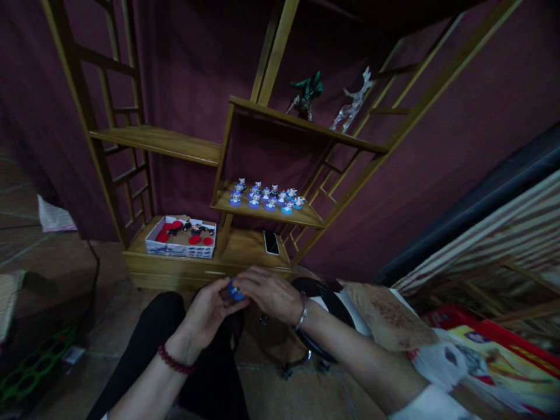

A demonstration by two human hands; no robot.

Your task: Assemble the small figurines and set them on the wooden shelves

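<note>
Between my two hands is a small figurine on a round blue base (236,290), partly covered by my fingers. My left hand (210,312), below a dark red bead bracelet, holds it from the left. My right hand (266,291), with a silver bangle at the wrist, closes over it from the right. Ahead on the middle shelf stand several small figurines (254,201) on purple and blue bases, in rows. Lower left, an open box (179,251) holds red discs and small dark figures.
A phone (271,242) lies on the lower wooden shelf. Higher up stand a dark green statuette (308,93) and a clear deer figure (352,102). A black stool (324,315) is beside my right arm, with cardboard (385,312) and plastic packaging (450,361) further right.
</note>
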